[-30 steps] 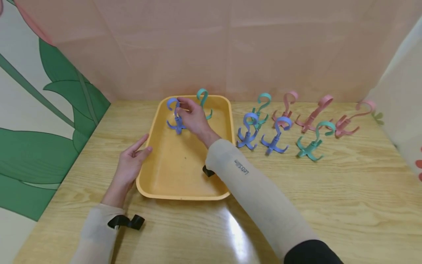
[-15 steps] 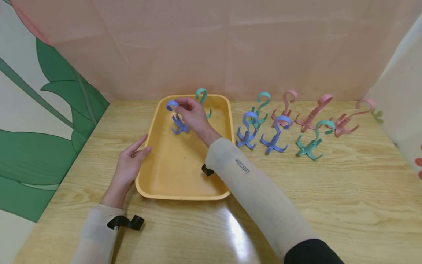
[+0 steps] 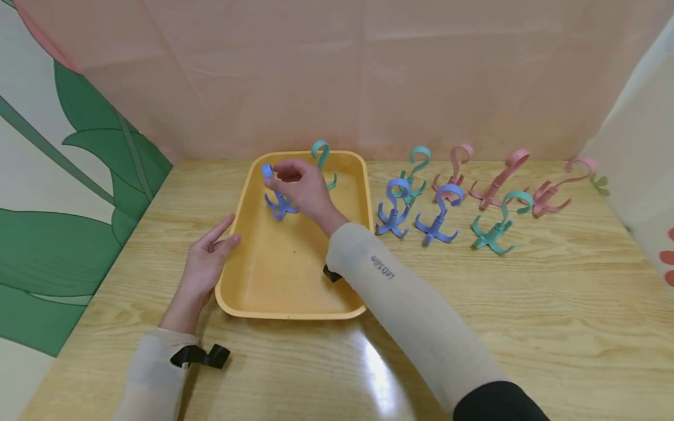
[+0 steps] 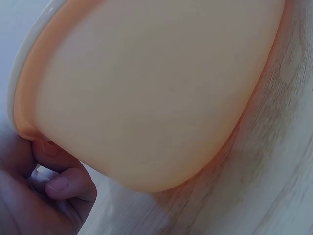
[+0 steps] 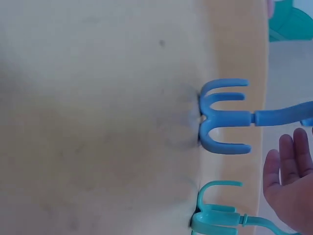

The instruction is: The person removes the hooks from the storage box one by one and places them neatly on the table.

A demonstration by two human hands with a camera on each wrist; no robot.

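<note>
My right hand (image 3: 305, 190) pinches the upper stem of a blue four-prong hook hanger (image 3: 281, 207) between thumb and finger. The hanger's prongs stand on the floor of a yellow tray (image 3: 295, 292), near its far left corner. In the right wrist view the blue hanger (image 5: 226, 118) shows beside the tray wall; the pinch itself is out of frame, while other fingers (image 5: 291, 161) extend loosely. A teal hanger (image 3: 320, 151) stands in the far part of the tray, partly behind my right hand. My left hand (image 3: 206, 260) holds the tray's left rim, fingers curled under it (image 4: 58, 183).
Right of the tray, on the wooden table (image 3: 526, 327), stand blue hangers (image 3: 437, 228), teal hangers (image 3: 495, 235) and pink hangers (image 3: 495, 188). A pink cloth (image 3: 295, 76) hangs behind the table. Leaf-patterned panelling (image 3: 68, 245) is at the left.
The blue hanger has turned about its stem in my right hand, so its curved top now appears edge-on. Its prongs shifted right, then back left. My left hand keeps its hold on the rim.
</note>
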